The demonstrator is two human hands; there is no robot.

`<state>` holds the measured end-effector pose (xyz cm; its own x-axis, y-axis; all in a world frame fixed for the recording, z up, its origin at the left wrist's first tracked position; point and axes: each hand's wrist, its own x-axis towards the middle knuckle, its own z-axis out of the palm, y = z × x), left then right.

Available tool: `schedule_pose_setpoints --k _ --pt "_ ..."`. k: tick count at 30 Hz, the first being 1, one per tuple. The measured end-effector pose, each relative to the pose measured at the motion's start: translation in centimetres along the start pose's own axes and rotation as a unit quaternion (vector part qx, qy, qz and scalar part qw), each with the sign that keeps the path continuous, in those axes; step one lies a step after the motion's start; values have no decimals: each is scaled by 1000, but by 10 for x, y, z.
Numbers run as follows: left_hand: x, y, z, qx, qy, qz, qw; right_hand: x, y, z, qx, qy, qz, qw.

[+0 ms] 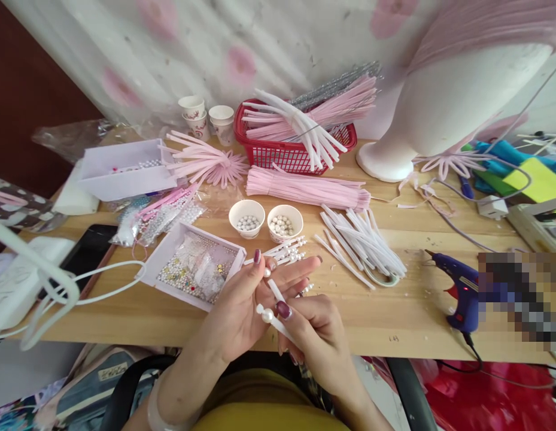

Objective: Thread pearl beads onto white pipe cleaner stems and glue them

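My left hand (242,308) is turned palm up, its fingers stretched out and its thumb raised. Against that thumb, a pearl bead (267,272) is held at the end of a short white stem (276,291). My right hand (316,335) pinches a white fuzzy stem (284,331) between thumb and fingers. On this stem sits a pearl bead (267,315), with a short white tip beyond it. Behind my hands lie several beaded white stems (289,250), partly hidden by my left fingers. Two paper cups of pearl beads (284,221) (246,218) stand just past them.
A bead tray (152,272) is left of my hands. White stems (367,242) and a blue glue gun (466,293) lie right. Pink stems (304,187), a red basket (286,157) and a white mannequin head (461,96) stand behind. A white cable (107,296) loops at left.
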<state>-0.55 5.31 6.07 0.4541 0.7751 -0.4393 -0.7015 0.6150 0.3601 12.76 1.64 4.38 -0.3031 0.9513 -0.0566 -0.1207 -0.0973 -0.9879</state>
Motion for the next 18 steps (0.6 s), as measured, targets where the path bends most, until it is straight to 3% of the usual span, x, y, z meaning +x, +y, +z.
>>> schedule_pose_setpoints --k 12,18 --pt "-4 2 5 36 9 15 999 -1 0 3 10 12 -6 1000" --pt "-6 1 5 56 -19 18 998 0 0 3 14 11 -4 1000"
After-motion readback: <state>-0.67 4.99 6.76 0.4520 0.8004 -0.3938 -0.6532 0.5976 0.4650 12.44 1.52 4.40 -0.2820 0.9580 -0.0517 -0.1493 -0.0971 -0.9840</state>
